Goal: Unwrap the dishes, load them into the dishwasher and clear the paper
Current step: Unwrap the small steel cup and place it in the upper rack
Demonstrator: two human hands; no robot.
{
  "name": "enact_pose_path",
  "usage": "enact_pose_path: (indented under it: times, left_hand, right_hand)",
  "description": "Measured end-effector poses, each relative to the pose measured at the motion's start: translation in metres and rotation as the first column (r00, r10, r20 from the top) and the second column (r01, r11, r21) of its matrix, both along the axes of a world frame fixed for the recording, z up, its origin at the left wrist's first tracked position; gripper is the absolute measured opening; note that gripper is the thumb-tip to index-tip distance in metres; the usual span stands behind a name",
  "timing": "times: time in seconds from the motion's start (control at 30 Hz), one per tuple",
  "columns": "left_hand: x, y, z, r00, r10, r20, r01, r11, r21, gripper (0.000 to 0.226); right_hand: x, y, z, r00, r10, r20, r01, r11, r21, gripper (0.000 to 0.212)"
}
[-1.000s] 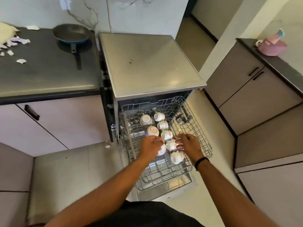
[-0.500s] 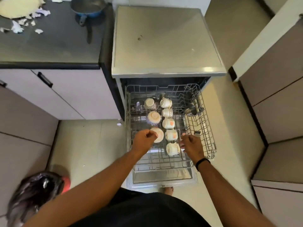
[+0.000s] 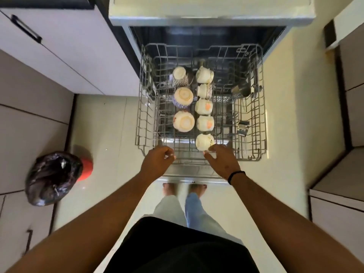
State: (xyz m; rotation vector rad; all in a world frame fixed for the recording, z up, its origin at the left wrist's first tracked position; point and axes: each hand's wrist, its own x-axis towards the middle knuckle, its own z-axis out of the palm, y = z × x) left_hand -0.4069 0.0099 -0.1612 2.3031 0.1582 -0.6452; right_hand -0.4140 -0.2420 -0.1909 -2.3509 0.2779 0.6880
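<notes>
The dishwasher's wire rack is pulled out over the open door. Upside-down white cups stand in it in two rows: three wider ones on the left and several smaller ones on the right. My left hand curls its fingers at the rack's front rail. At the same rail my right hand pinches the wire, its fingertips touching the nearest cup. No wrapping paper shows.
A bin lined with a black bag stands on the floor to the left. Small metal pieces lie in the rack's right side. Cabinets flank the dishwasher on both sides. My feet are just before the door.
Both hands drew back from the cups to the rack's front rail. The view tipped down, so the counter with the pan and paper scraps left the frame.
</notes>
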Motion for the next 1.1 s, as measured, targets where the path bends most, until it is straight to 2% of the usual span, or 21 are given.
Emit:
enact_pose_path:
  times: [0.07,0.13,0.2,0.3,0.37,0.47,0.57,0.77,0.9,1.1]
  left_hand:
    - [-0.005,0.004,-0.015,1.000,-0.013,-0.002,0.013,1.000,0.022,0.015]
    - [-0.009,0.007,-0.033,0.999,-0.039,0.015,0.038,0.998,0.056,0.018]
    - [-0.009,0.008,-0.055,0.989,-0.136,0.065,0.125,0.980,0.153,0.025]
    - [-0.001,0.002,-0.078,0.949,-0.307,0.072,0.262,0.896,0.358,0.028]
    - [0.003,-0.002,-0.094,0.915,-0.396,0.075,0.343,0.863,0.372,0.021]
    - [0.006,0.001,-0.116,0.857,-0.493,0.146,0.426,0.839,0.338,0.025]
    - [0.008,0.007,-0.130,0.787,-0.578,0.216,0.490,0.798,0.351,0.029]
    - [0.010,0.009,-0.134,0.780,-0.560,0.280,0.475,0.821,0.318,0.024]
    - [0.009,0.009,-0.136,0.773,-0.552,0.313,0.464,0.828,0.314,0.026]
    - [0.017,0.013,-0.134,0.754,-0.555,0.351,0.440,0.824,0.357,0.019]
  right_hand:
    - [-0.003,0.007,-0.016,0.995,0.095,0.036,-0.092,0.994,-0.061,0.057]
    - [-0.005,0.016,-0.033,0.982,0.183,0.044,-0.179,0.981,-0.074,0.050]
    - [-0.008,0.025,-0.048,0.963,0.259,0.078,-0.253,0.964,-0.082,0.048]
    - [-0.013,0.039,-0.072,0.930,0.354,0.097,-0.324,0.916,-0.237,0.055]
    - [-0.013,0.049,-0.084,0.909,0.404,0.101,-0.343,0.865,-0.366,0.059]
    - [-0.013,0.055,-0.094,0.899,0.422,0.115,-0.323,0.819,-0.474,0.048]
    - [-0.013,0.053,-0.105,0.892,0.425,0.155,-0.304,0.817,-0.490,0.042]
    - [-0.015,0.056,-0.122,0.885,0.358,0.299,-0.158,0.833,-0.530,0.043]
    - [-0.018,0.057,-0.125,0.844,0.335,0.419,-0.073,0.845,-0.529,0.043]
    - [-0.008,0.060,-0.125,0.826,0.367,0.428,-0.070,0.820,-0.568,0.043]
